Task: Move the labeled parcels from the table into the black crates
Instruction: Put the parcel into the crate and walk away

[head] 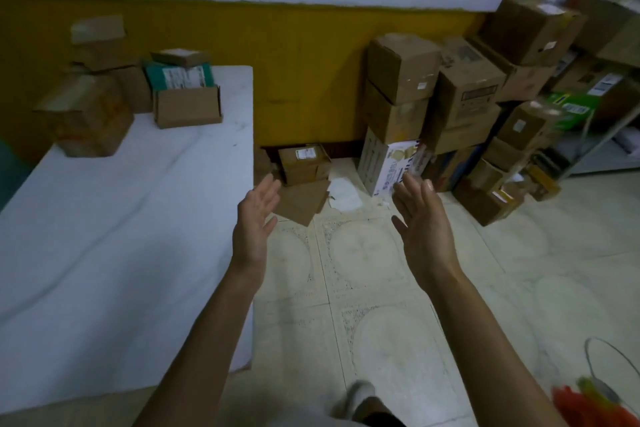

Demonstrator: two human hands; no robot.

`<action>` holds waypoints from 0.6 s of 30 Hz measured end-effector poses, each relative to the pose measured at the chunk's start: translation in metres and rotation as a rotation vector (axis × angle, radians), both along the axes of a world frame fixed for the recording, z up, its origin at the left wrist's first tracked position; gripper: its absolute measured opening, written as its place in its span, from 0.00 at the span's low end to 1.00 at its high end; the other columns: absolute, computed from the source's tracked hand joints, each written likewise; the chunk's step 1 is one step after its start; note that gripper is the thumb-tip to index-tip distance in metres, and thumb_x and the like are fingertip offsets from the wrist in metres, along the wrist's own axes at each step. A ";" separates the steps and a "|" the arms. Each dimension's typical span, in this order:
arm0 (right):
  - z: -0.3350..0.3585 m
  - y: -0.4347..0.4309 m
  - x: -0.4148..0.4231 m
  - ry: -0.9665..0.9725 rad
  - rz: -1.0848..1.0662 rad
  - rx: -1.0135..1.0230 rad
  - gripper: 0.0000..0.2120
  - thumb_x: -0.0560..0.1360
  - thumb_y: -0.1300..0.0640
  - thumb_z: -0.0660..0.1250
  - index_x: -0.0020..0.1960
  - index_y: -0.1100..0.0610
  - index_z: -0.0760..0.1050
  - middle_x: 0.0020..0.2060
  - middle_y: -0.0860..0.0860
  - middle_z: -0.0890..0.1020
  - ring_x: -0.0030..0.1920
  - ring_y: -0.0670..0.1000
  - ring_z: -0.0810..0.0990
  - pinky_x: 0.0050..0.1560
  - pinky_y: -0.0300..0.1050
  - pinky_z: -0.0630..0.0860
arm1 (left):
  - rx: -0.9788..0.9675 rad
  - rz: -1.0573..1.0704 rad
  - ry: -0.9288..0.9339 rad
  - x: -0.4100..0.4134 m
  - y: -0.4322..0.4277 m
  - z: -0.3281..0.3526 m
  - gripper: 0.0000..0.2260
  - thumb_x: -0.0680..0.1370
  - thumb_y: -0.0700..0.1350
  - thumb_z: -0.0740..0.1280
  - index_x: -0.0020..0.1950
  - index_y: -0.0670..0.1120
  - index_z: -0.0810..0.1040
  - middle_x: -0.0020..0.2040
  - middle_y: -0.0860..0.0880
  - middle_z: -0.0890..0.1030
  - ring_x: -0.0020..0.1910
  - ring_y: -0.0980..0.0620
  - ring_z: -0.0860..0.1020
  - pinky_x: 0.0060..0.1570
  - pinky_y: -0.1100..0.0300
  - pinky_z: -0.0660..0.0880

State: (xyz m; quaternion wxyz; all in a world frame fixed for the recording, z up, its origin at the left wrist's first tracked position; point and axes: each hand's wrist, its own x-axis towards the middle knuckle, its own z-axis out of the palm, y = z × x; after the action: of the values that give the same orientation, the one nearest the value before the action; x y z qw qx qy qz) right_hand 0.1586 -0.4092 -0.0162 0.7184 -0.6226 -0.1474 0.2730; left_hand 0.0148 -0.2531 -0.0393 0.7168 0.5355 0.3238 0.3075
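While both hands hover beside the long white-covered table, the left hand and right hand show straight, spread fingers holding nothing; the boxy brown cardboard parcels cluster at the table's far end, a teal white-labelled parcel among them; they look stiff, probably light, best gripped by opposite side faces.
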 end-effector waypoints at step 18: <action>-0.004 0.278 0.306 0.020 0.576 -0.082 0.25 0.80 0.39 0.51 0.72 0.49 0.66 0.64 0.42 0.75 0.65 0.44 0.73 0.73 0.54 0.62 | -0.063 0.574 0.031 0.246 0.180 -0.006 0.18 0.84 0.52 0.48 0.68 0.52 0.71 0.62 0.55 0.77 0.64 0.54 0.74 0.66 0.55 0.66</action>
State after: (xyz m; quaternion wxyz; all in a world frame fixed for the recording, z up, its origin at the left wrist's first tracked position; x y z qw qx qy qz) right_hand 0.4643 -0.1307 -0.0205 0.5867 -0.5811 -0.2999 0.4776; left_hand 0.2612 -0.0733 -0.0457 0.6116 0.4040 0.4824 0.4796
